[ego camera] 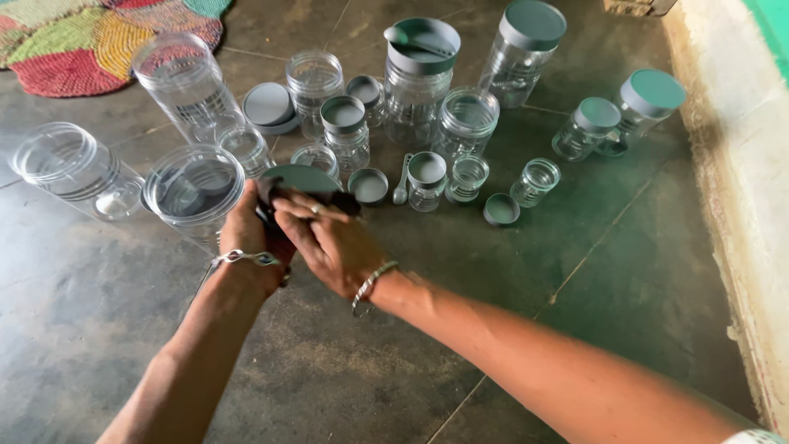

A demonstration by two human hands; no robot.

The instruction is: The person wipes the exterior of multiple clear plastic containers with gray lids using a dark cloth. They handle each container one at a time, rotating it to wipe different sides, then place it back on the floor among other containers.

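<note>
Holding a round grey lid point(301, 177) together with a dark cloth point(271, 205), both hands meet low-centre over the floor point(625, 271). Left hand point(246, 234) grips the lid's lower edge and the cloth from the 7 o'clock side; right hand point(329, 242) lies across the cloth from 5 o'clock, fingers point(308, 210) flat and pressed on it. Lid: matte grey-teal, flat disc, only its upper arc shows above the fingers; the rest is hidden by cloth and hands. Cloth is bunched, detail blurred. Each wrist carries a thin bracelet. Around the lid: a wide clear jar point(193, 185) on its side at 9 o'clock, just beside the left hand; another lying jar point(74, 168) farther out at 9. At 3 o'clock, a small grey cap point(368, 186) lying open side up, near the lid. At 12 to 1 o'clock, a cluster of clear plastic jars, some capped in the same grey, some open; a tall jar point(421, 70) carries its lid upside down on top, with a grey scoop in it. A white spoon point(402, 179) lies between the small jars. Woven multicolour mat point(99, 37) at 10 o'clock, well apart. Pale wall base point(740, 164) along 3 o'clock.
</note>
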